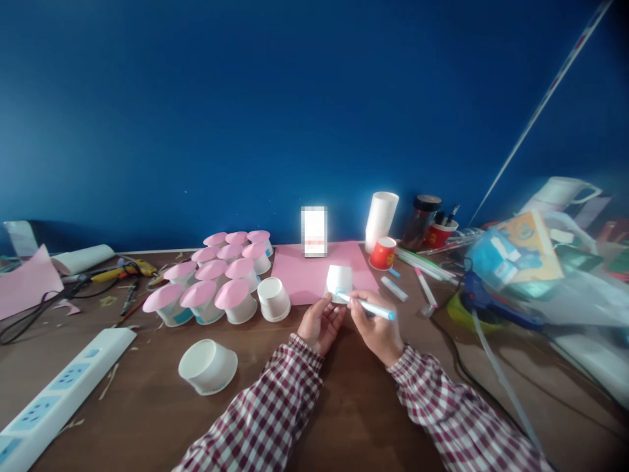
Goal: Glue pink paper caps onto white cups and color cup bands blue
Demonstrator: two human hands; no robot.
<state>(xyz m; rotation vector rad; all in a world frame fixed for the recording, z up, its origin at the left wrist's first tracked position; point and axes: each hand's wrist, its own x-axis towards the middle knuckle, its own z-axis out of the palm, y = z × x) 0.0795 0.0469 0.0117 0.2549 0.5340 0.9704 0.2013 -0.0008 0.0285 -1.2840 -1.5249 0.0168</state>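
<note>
Left hand (320, 322) fingers closed on cup (339, 282), upside down, above tabletop (147, 400). Right hand (376, 328) fingers pinch pen (368, 306); long axis near level, tip pointing left, touching cup.

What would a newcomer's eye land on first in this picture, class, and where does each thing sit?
First, the two hands at centre: the left hand holds a small white cup while the right hand puts a blue marker to it. Next, left of them, a cluster of pink-topped cups stands on the brown table.
</note>
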